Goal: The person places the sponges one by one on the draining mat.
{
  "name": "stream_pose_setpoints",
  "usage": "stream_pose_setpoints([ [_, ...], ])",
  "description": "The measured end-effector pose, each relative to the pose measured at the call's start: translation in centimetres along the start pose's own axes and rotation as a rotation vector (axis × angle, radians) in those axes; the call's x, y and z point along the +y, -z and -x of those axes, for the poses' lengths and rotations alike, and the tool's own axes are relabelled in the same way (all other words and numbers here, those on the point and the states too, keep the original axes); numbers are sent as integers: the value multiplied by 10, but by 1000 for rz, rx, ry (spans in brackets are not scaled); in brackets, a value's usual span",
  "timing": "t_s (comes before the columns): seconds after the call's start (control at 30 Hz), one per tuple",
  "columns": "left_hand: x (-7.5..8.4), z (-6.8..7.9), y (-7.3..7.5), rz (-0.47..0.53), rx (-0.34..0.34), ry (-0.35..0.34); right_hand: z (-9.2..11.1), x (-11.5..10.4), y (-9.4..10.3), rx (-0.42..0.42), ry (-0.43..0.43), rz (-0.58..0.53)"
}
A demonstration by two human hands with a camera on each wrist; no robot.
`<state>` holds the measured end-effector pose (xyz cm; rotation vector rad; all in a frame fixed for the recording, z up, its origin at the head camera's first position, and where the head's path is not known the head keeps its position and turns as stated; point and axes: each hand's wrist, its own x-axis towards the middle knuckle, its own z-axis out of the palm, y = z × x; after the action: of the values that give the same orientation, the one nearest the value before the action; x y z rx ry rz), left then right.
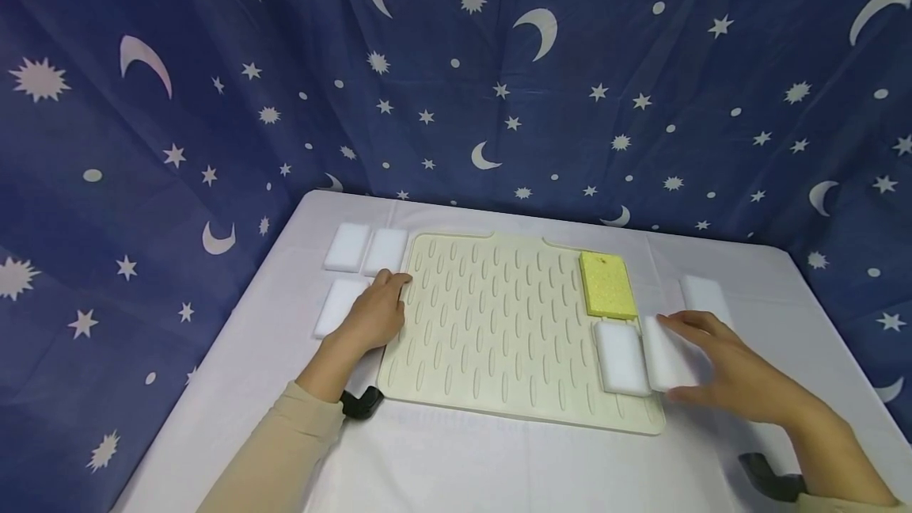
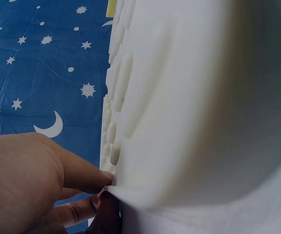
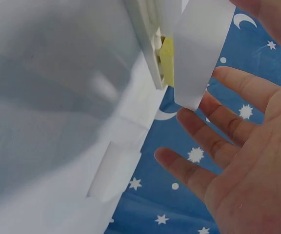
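The left edge of a ridged cream mat [image 1: 492, 323] is pinched between the thumb and fingers of the left hand [image 1: 373, 315]; a white foam block [image 1: 666, 355] is gripped at its edges by the spread thumb and fingers of the right hand [image 1: 737, 366], just beside a second white block [image 1: 624, 359] at the mat's right side (whether the held one touches it or the mat cannot be told). A yellow sponge [image 1: 608, 287] is seen at the mat's far right corner; three more blocks [image 1: 347, 247] are set on the white tablecloth [image 1: 499, 465] to the left, and another block [image 1: 705, 298] is partly hidden beyond the right hand. The step in hand is judged to be the positioning of the gripped block while the mat is steadied; for the next move, a level, gentle release seems called for, with neighbouring pieces left undisturbed.
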<state>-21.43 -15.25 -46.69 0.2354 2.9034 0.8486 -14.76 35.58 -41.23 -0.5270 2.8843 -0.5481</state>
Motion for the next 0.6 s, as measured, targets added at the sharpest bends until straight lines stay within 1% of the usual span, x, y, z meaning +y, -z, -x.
stream_pose_setpoints([
  [0.13,0,0,0,7,7,-11,-5,-5,-1,-12,-8,-21],
  [0.27,-1,0,0,5,8,-15,-8,-10,-1,-9,3,-22],
  [0.6,0,0,0,8,6,0,-17,-22,-4,-19,21,-37],
])
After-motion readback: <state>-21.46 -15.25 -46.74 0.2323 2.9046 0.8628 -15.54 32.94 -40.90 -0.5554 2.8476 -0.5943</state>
